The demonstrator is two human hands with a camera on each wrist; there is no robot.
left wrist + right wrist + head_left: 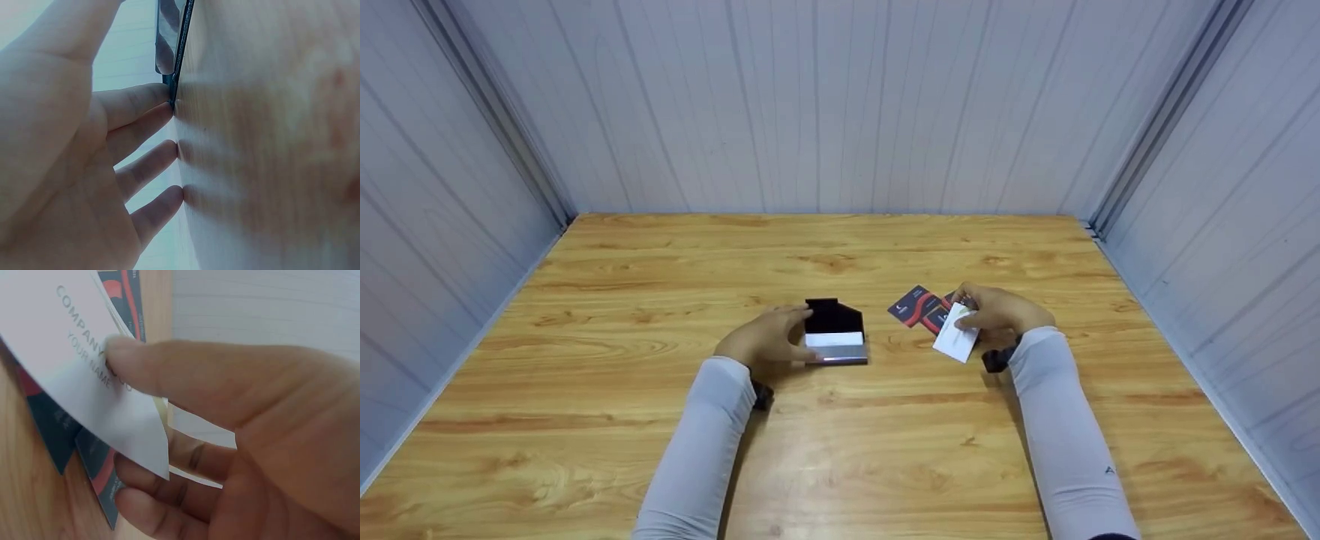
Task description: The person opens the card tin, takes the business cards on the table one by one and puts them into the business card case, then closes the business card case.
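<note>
here the open card case (835, 332) holds white cards (833, 339).

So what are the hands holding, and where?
Right hand pinches a white business card near its top edge. Left hand touches the card holder's side.

Table (840, 435) – glossy wood; white card (957, 339) – matt paper, smooth.

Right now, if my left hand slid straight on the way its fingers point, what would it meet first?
Your left hand points right at the open black card case. Its fingers already seem to touch the case's edge, so that comes first; exact contact is hard to judge.
</note>
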